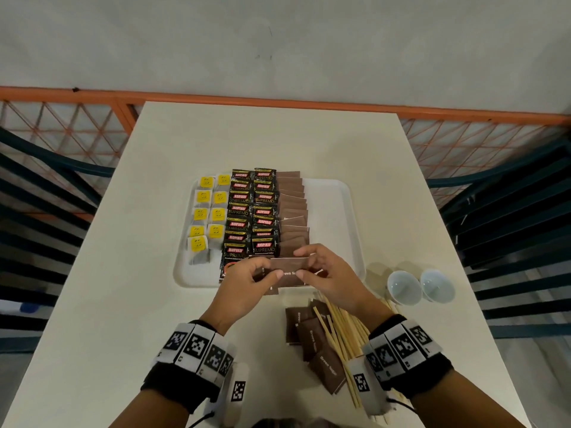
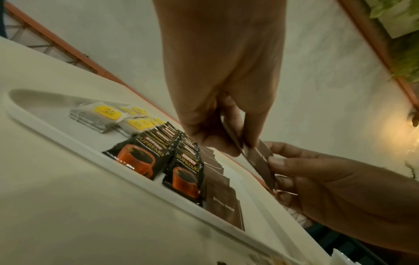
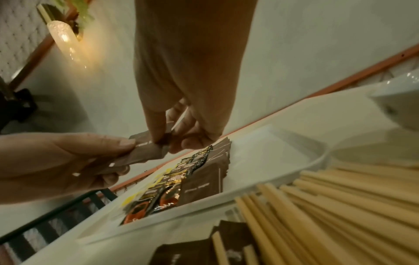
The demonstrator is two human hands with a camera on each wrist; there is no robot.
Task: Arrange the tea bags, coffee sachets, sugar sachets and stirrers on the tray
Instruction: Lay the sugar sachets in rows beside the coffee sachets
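A white tray (image 1: 346,211) holds two columns of yellow-tagged tea bags (image 1: 210,211), two columns of black coffee sachets (image 1: 253,211) and one overlapping column of brown sugar sachets (image 1: 293,211). Above the tray's near edge my left hand (image 1: 265,271) grips a small stack of brown sugar sachets (image 1: 289,267). My right hand (image 1: 304,264) pinches the right end of the top sachet. The wrist views show the same hold: left hand (image 2: 238,143), right hand (image 3: 165,141), held sachets (image 2: 258,157) (image 3: 145,154). Loose sugar sachets (image 1: 315,341) and wooden stirrers (image 1: 343,329) lie on the table by my right wrist.
Two pale cups (image 1: 403,287) stand on the table right of the tray. The tray's right third is bare. Dark chairs flank the table on both sides, and an orange lattice rail runs behind its far edge.
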